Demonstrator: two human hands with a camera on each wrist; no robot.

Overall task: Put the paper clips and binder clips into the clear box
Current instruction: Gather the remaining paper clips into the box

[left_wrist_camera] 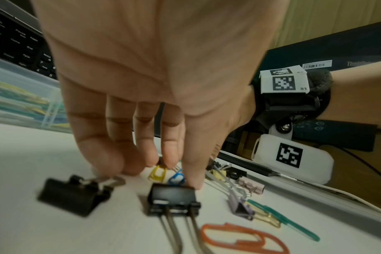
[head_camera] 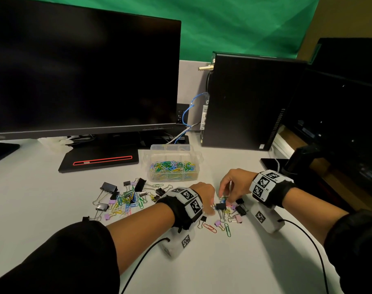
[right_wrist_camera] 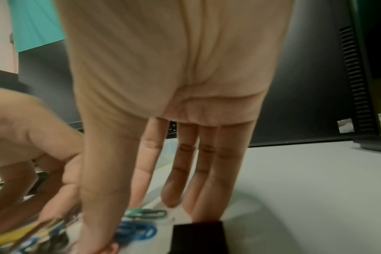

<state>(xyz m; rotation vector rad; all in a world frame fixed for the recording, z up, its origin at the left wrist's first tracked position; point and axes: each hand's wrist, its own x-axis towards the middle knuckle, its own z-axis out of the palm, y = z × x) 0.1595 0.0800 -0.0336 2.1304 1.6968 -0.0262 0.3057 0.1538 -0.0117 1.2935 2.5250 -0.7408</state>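
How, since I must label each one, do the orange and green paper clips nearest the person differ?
Colour: the orange paper clip is orange-red, the green paper clip is green. Pose: the orange one lies slanted across the table, while the green one points almost straight toward the person. Place: the orange one lies left of the green one. Both lie flat and loose, outside the clear box.

My left hand hangs palm down, fingers curled toward the fingertips; my right hand reaches down beside it, fingers long and nearly straight; both forearms angle inward.
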